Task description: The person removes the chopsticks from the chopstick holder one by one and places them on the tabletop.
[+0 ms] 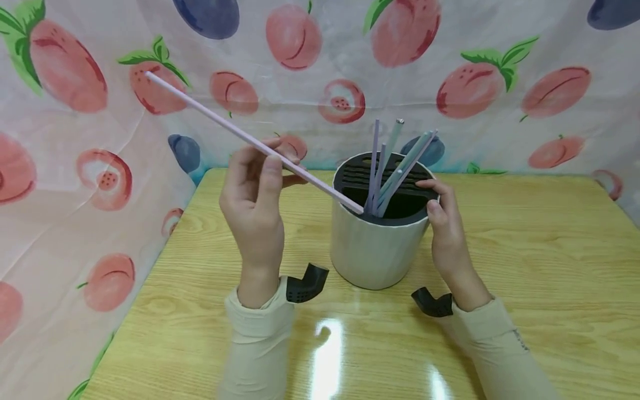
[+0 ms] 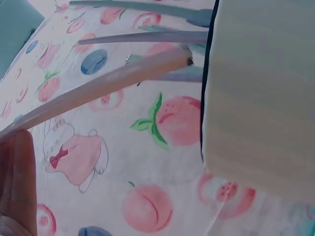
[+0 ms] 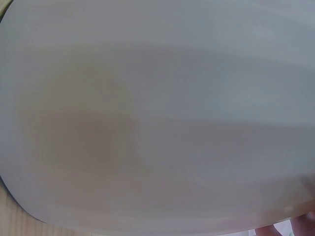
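Left hand (image 1: 257,208) pinches a lilac stick (image 1: 220,118) between thumb and fingers. Stick slants: high end up and left of that hand, low end down to the right, at the near-left rim of a pale bin (image 1: 377,253); whether it touches, cannot tell. Right hand (image 1: 447,230) grips the bin's right rim, well apart from the left; stick's low end lies between the two hands. Bin stands on the desk (image 1: 540,266), short of the far edge, roughly midway between far corners. Lilac and pale-green sticks (image 1: 394,143) lean inside it.
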The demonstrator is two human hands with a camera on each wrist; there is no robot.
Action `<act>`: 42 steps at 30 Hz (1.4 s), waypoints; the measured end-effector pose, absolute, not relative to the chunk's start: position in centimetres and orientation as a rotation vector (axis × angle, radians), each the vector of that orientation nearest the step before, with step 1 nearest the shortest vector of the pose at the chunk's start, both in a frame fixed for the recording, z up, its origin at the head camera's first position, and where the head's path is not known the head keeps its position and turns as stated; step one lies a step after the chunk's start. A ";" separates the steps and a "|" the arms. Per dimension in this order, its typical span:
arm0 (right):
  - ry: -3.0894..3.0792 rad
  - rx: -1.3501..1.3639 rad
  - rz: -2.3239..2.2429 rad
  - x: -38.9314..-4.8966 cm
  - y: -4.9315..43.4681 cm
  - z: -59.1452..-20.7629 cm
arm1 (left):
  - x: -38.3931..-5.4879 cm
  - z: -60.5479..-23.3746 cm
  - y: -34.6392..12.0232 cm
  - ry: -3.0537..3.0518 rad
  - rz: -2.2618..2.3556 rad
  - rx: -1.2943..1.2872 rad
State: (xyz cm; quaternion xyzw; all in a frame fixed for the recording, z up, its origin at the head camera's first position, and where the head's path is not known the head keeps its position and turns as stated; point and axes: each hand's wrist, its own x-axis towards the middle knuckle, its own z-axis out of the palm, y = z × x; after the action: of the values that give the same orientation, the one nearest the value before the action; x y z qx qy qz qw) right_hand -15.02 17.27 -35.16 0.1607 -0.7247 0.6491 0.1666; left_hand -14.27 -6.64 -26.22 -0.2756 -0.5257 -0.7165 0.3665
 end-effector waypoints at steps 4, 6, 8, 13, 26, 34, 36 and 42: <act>-2.093 0.436 1.819 -14.9 17.3 -35.2 | -14.4 -26.3 -7.6 -1.342 -1.854 -0.635; -2.108 0.424 1.795 -14.9 17.3 -35.2 | -14.4 -26.4 -7.9 -1.366 -1.871 -0.621; -2.110 0.421 1.792 -14.9 17.3 -35.2 | -14.5 -26.4 -8.1 -1.408 -1.879 -0.612; -2.078 0.435 1.840 -15.0 17.1 -35.3 | -14.5 -26.6 -8.4 -1.590 -1.883 -0.546; -2.094 0.429 1.813 -15.1 17.2 -35.0 | -18.2 -30.9 -8.5 -2.245 -1.763 -0.280; -2.101 0.436 1.807 -15.1 17.1 -34.9 | -20.4 -34.8 -8.6 -2.435 -1.739 -0.198; -2.114 0.430 1.800 -15.0 17.1 -35.0 | -20.7 -35.6 -8.5 -2.502 -1.727 -0.185; -2.120 0.426 1.794 -14.8 17.1 -35.0 | -21.5 -37.5 -8.0 -2.703 -1.652 -0.193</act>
State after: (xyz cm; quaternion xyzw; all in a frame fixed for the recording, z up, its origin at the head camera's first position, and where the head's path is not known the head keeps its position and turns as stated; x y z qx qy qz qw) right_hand -14.84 17.07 -35.03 0.1496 -0.7441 0.6298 0.1653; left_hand -21.53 -8.00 -37.55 -0.0609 -0.8516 -0.5204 -0.0159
